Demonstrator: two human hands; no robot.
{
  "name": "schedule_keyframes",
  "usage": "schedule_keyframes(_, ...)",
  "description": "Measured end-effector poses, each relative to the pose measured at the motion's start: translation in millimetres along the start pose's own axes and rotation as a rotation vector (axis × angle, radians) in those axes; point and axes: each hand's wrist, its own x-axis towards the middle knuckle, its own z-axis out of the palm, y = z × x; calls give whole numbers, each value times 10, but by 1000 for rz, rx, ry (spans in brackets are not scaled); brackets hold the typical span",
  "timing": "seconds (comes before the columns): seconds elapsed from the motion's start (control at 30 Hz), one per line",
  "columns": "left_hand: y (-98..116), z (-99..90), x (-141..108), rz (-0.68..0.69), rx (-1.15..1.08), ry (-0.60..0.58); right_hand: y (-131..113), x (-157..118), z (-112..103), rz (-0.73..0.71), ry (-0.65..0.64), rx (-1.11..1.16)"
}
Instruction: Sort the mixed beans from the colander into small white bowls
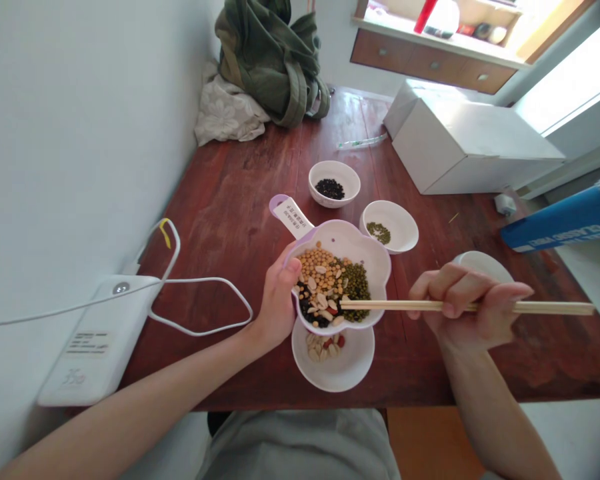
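Observation:
My left hand (279, 300) grips the near left rim of a flower-shaped bowl (377, 263) with a labelled handle, tilted towards me. Inside it lie soybeans (313, 263), mung beans (357, 287), black beans and peanuts. Pinched in my right hand (473, 300) is a pair of chopsticks (395, 305), their tips among the peanuts and black beans. Partly under the flower-shaped bowl stands a white bowl (335, 377) with peanuts (320, 348) and a few red pieces. Beyond are a bowl (347, 175) of black beans (329, 189) and a bowl (405, 227) with mung beans (379, 232).
Behind my right hand a white bowl (485, 263) is partly hidden. A white box (480, 133) and a blue cylinder (563, 217) stand to the right. At left lies a white power strip (97, 340) with a looped cable (207, 280). A green bag (275, 60) sits at the back.

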Motion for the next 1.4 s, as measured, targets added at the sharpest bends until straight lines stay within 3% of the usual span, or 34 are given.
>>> schedule_keyframes(0.2,26,37,3,13,-26,-22,-46,25,-33,122,-128,33)
schedule_keyframes(0.63,41,53,-8,53,0,-22,63,-57,40,216,-7,19)
schedule_keyframes(0.93,59,61,-6,48,-22,-8,66,-101,48,104,-87,-9)
schedule_keyframes(1.1,59,77,-4,29,-46,3,90,-109,57,99,-46,-17)
schedule_keyframes(1.3,18,47,11,22,-25,11,85,-25,55,40,-48,86)
schedule_keyframes(1.4,11,42,12,22,-20,20,41,9,18,71,-135,173)
